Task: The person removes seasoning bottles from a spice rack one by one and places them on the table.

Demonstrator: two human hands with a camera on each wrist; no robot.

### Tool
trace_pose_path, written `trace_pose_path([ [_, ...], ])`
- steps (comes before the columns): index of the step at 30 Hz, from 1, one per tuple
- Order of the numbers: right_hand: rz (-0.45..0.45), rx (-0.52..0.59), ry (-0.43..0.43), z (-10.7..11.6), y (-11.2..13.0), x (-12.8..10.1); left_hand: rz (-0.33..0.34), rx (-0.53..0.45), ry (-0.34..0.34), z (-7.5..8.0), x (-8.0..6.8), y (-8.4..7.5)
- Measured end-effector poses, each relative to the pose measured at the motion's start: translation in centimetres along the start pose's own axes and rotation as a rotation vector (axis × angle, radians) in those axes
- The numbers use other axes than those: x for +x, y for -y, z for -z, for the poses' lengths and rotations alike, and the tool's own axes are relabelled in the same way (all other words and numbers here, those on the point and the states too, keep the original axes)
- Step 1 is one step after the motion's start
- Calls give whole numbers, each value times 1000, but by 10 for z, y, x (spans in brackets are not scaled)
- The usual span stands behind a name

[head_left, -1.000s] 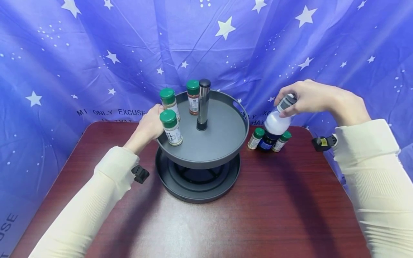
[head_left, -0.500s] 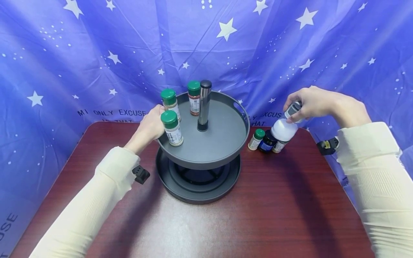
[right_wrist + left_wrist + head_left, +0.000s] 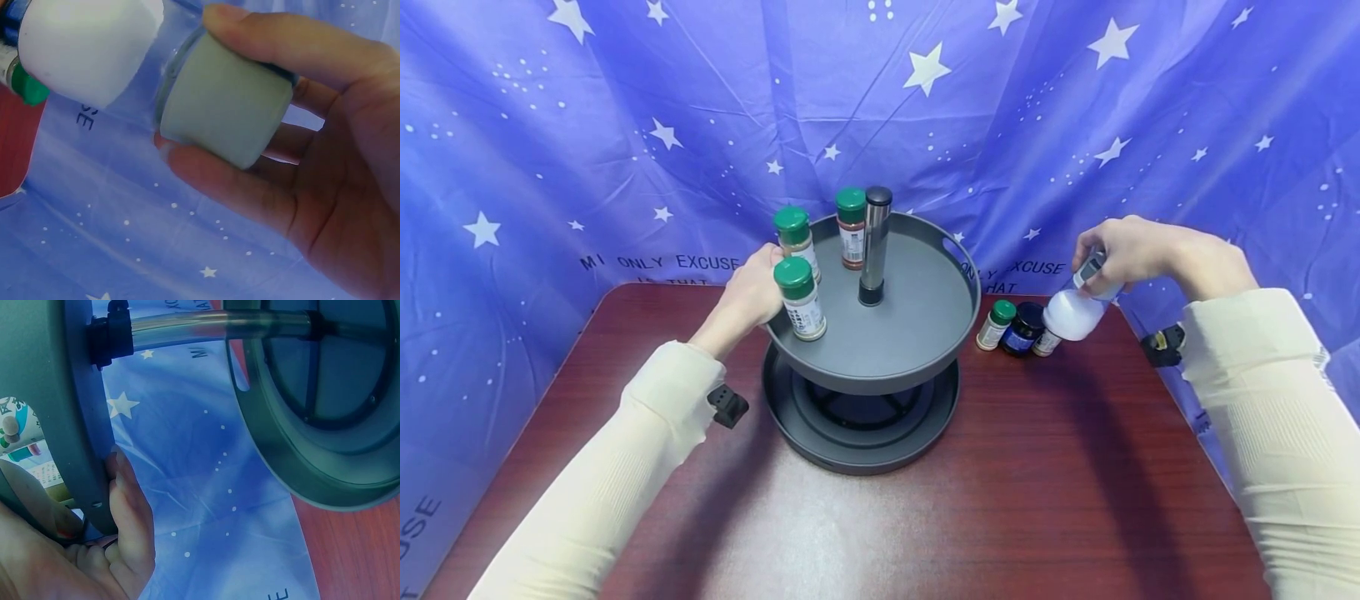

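Dark red wooden table [image 3: 1037,500], blue star-print cloth [image 3: 625,100] hung behind and at both sides. Centre of table: two-tier grey turntable rack, upper tray [image 3: 917,333] over lower tray [image 3: 857,454], metal centre post [image 3: 874,242] upright.

On the upper tray, left and far-left rim: three green-capped spice jars, all upright. Nearest jar [image 3: 800,298] at the left edge, second jar [image 3: 794,238] just behind it, third jar [image 3: 851,227] far, close beside the post. Right half of the tray bare.

On the table right of the rack: small green-capped jar [image 3: 995,323], dark blue jar [image 3: 1023,328] touching or just beside it, and another green-capped jar [image 3: 1046,342], largely hidden behind the held bottle.

Left hand [image 3: 747,292] at the left rim of the upper tray, behind the nearest jar. Left wrist view: fingers [image 3: 128,512] lie along the tray's outer wall [image 3: 81,425], curled round the edge, gripping it.

Right hand [image 3: 1138,250] at the far right, above the table edge, holds a white-filled bottle [image 3: 1070,312] by its grey cap [image 3: 222,109]. Bottle tilted, base pointing down-left toward the jar cluster, just above it. Right wrist view: thumb and fingers [image 3: 275,44] wrapped closely round the cap.
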State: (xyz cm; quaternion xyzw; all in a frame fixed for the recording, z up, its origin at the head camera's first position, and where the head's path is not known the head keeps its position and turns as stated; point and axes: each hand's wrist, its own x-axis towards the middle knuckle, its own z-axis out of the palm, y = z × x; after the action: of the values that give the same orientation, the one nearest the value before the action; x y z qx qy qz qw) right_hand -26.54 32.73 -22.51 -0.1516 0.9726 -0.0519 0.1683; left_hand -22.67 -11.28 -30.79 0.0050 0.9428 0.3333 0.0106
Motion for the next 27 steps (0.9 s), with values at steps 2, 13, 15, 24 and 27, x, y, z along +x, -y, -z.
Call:
trace_pose_path([
  [2, -5, -10, -6, -2, -3, 0, 1, 0, 2, 0, 0, 0],
  [13, -46, 10, 31, -14, -27, 2, -2, 8, 6, 0, 1, 0],
  [15, -58, 17, 40, -17, -31, 2, -2, 6, 6, 0, 1, 0],
  [24, -126, 80, 79, -26, -50, 2, -1, 5, 7, 1, 1, -1],
  [27, -146, 96, 122, -30, -55, 2, -1, 9, 10, 0, 1, -1],
])
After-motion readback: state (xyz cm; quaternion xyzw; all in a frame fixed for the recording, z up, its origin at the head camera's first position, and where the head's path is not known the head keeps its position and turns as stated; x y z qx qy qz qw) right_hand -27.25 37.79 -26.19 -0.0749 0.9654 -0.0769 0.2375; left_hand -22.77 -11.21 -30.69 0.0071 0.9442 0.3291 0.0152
